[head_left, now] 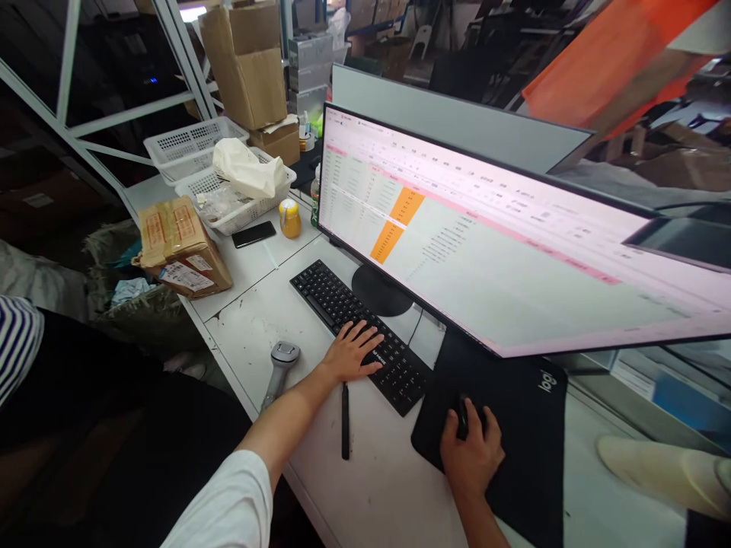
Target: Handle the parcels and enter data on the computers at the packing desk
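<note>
Resting flat on the black slab keyboard (359,335), left hand (351,352) fingers spread, holding nothing; right hand (471,453) cupped closed over dark rounded mouse (464,415) on matte pad (525,426).

Hands (351,352) on keyboard (359,331), mouse (464,415)

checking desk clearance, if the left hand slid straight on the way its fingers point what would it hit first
The left hand lies on the keyboard, fingers pointing toward the monitor. Going straight on, it would probably first meet the round monitor stand just past the keys, though depth is hard to judge.
</note>
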A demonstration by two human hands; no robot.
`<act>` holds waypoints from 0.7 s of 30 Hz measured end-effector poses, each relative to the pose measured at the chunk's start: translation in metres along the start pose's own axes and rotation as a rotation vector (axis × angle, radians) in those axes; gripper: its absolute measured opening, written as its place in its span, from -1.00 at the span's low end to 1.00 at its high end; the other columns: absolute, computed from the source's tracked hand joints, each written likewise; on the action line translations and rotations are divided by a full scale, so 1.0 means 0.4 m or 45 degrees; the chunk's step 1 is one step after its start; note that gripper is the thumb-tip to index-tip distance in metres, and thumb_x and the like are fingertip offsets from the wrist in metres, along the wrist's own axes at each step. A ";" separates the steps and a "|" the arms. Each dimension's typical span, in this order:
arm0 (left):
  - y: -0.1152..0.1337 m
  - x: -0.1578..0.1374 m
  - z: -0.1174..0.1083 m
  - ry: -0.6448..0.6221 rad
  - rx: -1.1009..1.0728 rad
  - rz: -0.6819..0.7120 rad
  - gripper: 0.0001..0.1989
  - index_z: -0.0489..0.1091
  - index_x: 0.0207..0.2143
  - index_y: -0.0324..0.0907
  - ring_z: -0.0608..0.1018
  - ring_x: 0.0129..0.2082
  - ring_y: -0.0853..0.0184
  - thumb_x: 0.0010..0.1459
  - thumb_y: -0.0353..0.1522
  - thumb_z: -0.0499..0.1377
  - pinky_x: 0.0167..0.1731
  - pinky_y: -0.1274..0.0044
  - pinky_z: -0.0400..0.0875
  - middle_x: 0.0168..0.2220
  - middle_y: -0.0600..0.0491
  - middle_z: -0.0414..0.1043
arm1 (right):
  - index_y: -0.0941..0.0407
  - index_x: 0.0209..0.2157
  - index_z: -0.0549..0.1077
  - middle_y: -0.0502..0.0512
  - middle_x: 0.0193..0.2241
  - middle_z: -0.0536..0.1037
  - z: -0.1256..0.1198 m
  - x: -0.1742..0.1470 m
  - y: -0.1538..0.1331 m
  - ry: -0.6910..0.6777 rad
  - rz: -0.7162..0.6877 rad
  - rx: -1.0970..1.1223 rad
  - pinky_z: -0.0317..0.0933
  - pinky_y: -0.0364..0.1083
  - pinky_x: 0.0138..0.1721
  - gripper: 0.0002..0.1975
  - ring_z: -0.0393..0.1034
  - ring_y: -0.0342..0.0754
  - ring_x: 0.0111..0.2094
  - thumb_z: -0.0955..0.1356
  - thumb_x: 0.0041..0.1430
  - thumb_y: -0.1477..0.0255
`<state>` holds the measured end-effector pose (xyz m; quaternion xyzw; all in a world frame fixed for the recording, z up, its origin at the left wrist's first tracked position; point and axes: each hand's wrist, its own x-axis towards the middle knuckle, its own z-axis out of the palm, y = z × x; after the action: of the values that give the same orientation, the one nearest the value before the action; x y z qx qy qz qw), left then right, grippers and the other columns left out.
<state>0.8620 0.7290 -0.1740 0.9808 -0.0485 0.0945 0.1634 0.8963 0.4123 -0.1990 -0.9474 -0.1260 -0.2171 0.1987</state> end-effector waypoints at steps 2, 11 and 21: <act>0.001 0.000 -0.001 -0.003 0.000 -0.003 -0.31 0.17 0.45 -0.04 0.12 0.51 0.10 0.42 0.07 -0.01 0.47 0.17 -0.01 0.46 0.06 0.19 | 0.29 0.12 0.54 0.54 0.19 0.46 0.001 0.000 0.002 0.004 0.001 0.001 0.30 0.19 -0.05 -0.46 0.42 0.38 0.14 0.27 0.41 0.14; -0.001 -0.002 0.002 0.005 -0.007 0.000 -0.32 0.17 0.45 -0.05 0.12 0.51 0.10 0.44 0.06 -0.03 0.47 0.16 0.00 0.47 0.08 0.17 | 0.28 0.13 0.54 0.56 0.17 0.45 0.009 0.003 0.008 0.013 -0.003 0.006 0.33 0.22 -0.06 -0.46 0.42 0.40 0.12 0.28 0.38 0.16; 0.002 0.001 0.004 -0.002 -0.015 -0.018 -0.32 0.18 0.45 -0.04 0.14 0.50 0.10 0.42 0.06 0.01 0.46 0.17 0.03 0.45 0.07 0.21 | 0.26 0.18 0.51 0.56 0.20 0.42 0.006 -0.002 0.010 -0.019 0.012 0.014 0.34 0.30 -0.02 -0.44 0.39 0.43 0.16 0.26 0.38 0.15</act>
<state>0.8624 0.7276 -0.1750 0.9802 -0.0423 0.0923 0.1698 0.8975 0.4096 -0.2026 -0.9485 -0.1239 -0.2085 0.2039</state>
